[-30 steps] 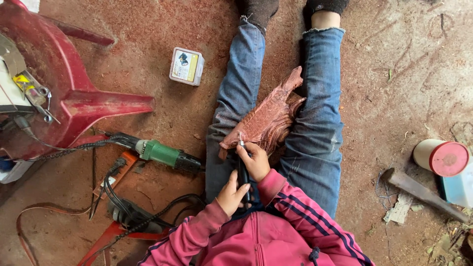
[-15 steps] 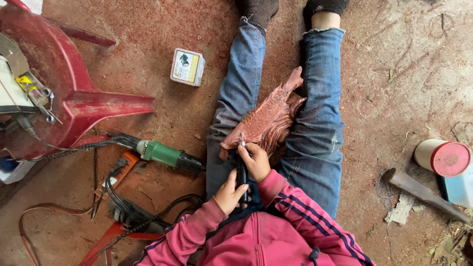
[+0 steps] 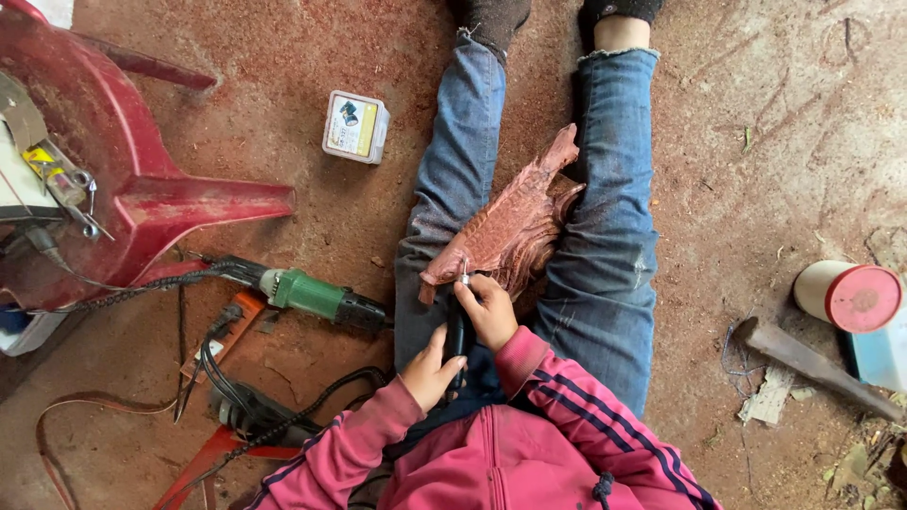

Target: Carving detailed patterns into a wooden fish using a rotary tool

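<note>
The reddish wood carving (image 3: 510,231) lies on the lap between the jeans-clad legs, already shaped and scaled over most of its body, so only fine detailing seems left. Its long axis runs diagonally, the narrow end pointing toward the feet, the blunt end toward the hands. The right hand (image 3: 491,310) has its fingers clamped on a dark rotary tool (image 3: 458,335) whose tip touches the near end, and the left hand (image 3: 430,368) wraps the tool's rear.

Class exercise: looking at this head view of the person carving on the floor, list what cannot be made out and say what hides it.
- Tip of the dark tool: covered by the right hand.
- Underside of the wooden carving: rests between the legs.
- Left hand grip: tool handle mostly hidden.
- Red chair: cut by the left edge.
- Small box label: too small.
</note>
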